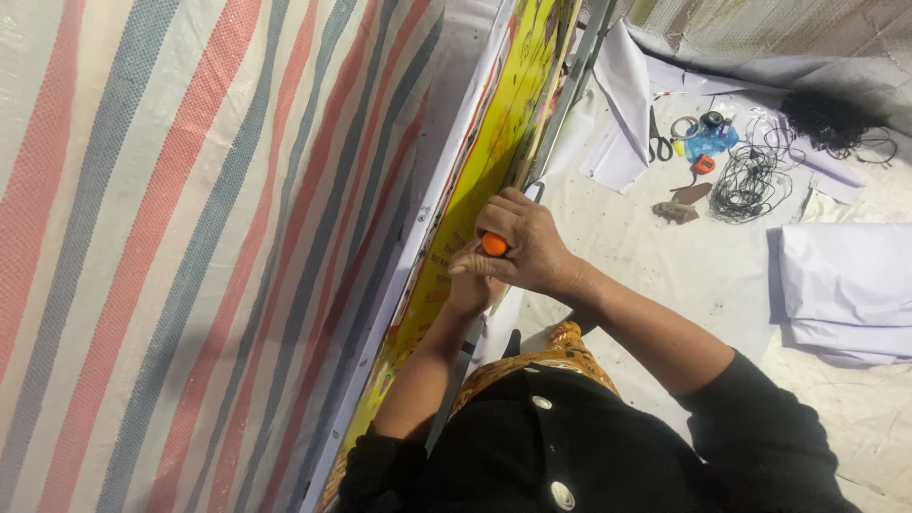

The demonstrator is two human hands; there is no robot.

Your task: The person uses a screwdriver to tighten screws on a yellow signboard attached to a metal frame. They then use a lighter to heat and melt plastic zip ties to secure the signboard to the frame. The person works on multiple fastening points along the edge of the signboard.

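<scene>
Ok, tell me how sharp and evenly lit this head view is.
Head view: even, soft light, no harsh glare; the right hand and orange tool handle are sharp, the wire tangle reads clearly; the striped tarp shows its weave; wide-angle tilt slants the yellow banner.

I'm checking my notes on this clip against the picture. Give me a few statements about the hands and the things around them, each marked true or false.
1. The right hand is closed around a tool with an orange handle end. True.
2. The hands work at the edge of a yellow printed banner on a frame. True.
3. The scissors are in the left hand. False: they lie on the white floor sheet, away from both hands.
4. The striped tarp is green and black. False: its stripes are red, blue-grey and white.
5. A tangle of dark wire lies on the floor sheet. True.
</scene>
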